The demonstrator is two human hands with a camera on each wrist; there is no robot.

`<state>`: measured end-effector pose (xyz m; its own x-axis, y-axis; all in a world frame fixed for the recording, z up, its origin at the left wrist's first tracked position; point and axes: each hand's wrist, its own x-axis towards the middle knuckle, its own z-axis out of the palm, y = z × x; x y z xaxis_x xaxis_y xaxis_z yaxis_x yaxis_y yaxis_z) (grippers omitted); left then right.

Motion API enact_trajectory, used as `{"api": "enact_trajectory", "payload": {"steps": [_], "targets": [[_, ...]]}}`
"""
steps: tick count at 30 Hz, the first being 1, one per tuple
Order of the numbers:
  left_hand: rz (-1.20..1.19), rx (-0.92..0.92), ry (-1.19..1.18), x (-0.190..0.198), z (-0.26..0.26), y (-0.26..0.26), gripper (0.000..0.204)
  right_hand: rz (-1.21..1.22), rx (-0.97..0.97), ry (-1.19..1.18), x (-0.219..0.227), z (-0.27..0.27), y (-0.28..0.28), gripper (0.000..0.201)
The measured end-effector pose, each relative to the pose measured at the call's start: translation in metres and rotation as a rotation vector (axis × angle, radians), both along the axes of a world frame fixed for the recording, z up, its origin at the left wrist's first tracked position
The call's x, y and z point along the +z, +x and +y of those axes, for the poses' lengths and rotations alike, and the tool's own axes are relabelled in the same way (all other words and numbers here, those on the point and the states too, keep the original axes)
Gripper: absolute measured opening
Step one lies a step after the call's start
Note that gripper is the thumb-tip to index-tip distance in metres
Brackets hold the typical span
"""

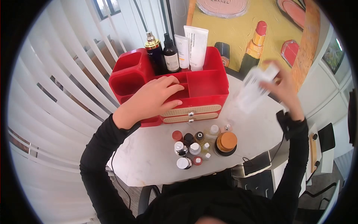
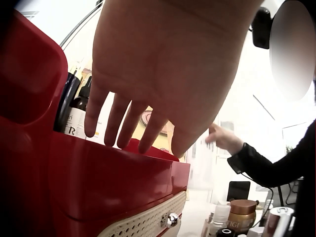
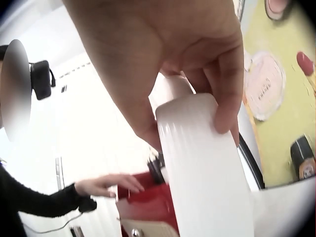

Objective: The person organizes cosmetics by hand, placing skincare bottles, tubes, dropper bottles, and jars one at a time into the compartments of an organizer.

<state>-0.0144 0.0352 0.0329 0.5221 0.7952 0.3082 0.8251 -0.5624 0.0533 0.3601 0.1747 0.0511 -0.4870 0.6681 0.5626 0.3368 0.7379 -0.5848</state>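
The left hand lies flat, fingers straight, on the front rim of the red organizer, apparently to steady it. The right hand grips one white bottle near its top, lifted off the table to the organizer's right. Behind the left hand four containers stand upright in the back compartment: two dark bottles and two white tubes. Below both hands roughly a dozen small jars cluster.

White vertical blinds flank a cosmetics mural behind the table.
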Motion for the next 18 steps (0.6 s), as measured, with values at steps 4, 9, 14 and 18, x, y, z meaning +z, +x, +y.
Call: {"api": "enact_trajectory", "payload": {"steps": [4,9,14,18], "targets": [[-0.004,0.005,-0.04,-0.01,0.006,0.004,0.037,0.218,-0.195,0.08,0.062,0.01,-0.014,0.049],[0.028,0.048,-0.029,-0.016,0.007,0.017,0.037,0.14,-0.165,0.147,0.069,0.047,-0.079,0.053],[0.069,0.021,0.082,-0.03,-0.002,0.01,0.04,0.076,-0.209,0.233,0.063,0.087,-0.129,0.066],[-0.071,0.045,0.106,-0.007,0.012,0.017,0.04,-0.012,-0.247,0.249,0.067,0.102,-0.15,0.065]]}}
